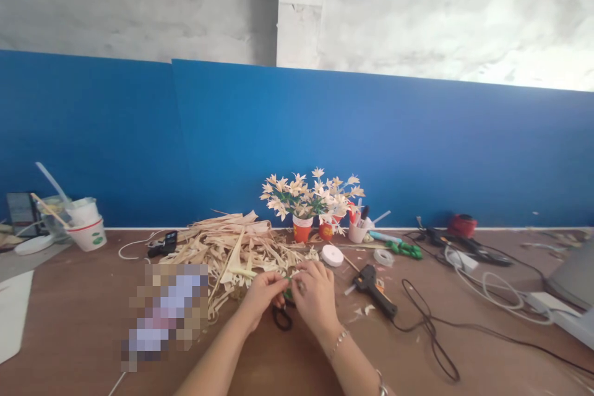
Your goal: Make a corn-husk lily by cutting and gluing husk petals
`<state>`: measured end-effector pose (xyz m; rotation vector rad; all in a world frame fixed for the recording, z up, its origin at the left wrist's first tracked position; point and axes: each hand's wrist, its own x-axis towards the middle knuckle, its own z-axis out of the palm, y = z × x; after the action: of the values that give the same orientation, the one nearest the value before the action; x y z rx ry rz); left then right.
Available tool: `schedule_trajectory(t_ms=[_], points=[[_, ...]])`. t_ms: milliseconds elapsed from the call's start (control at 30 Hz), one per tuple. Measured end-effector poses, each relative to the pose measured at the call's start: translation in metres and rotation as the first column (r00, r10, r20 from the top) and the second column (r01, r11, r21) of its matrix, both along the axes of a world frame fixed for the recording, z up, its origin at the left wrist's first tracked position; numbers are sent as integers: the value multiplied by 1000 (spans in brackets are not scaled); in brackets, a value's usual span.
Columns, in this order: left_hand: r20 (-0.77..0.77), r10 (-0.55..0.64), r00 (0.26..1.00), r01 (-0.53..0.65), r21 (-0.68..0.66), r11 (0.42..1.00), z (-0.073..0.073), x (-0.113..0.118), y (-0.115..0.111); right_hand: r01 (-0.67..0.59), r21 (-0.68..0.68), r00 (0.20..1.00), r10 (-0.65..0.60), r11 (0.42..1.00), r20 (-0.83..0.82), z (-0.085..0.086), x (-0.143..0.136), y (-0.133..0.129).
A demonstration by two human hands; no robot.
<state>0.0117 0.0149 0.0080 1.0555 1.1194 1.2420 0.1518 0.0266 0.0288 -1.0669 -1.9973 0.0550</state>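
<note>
In the middle of the table my left hand is closed, thumb and fingertips pinched at a small green piece. My right hand is closed against it from the other side, fingers bent inward. The fingers cover most of the green piece, so its kind does not show. Just below the fingertips lies a black loop that looks like a scissors handle. Behind my left hand spreads a heap of dry, pale husk strips.
Paper cups with pale husk flowers stand by the blue partition. Right of my hands lie a white tape roll, a clear tape roll and a black glue gun with its cord. White cables run farther right.
</note>
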Motion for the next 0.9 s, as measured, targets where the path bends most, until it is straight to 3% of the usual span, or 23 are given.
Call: schedule_trajectory(t_ms=[267,400,467,667,900], points=[[-60,40,997,-36,65,997,-5,-6,4,-99,-90,994,93,991,-62,-6,2,5],[-84,43,996,-34,100,994,-10,-8,5,-210,-228,957,152,951,-249,-15,2,12],[-92,31,995,-21,104,994,-10,-9,5,-304,-324,912,175,896,-372,-19,2,17],[-75,10,997,-4,80,997,-4,-8,2,-567,-509,765,184,648,-618,-20,3,21],[-85,2,996,6,94,996,1,-7,0,-669,-552,704,186,498,-685,-10,7,15]])
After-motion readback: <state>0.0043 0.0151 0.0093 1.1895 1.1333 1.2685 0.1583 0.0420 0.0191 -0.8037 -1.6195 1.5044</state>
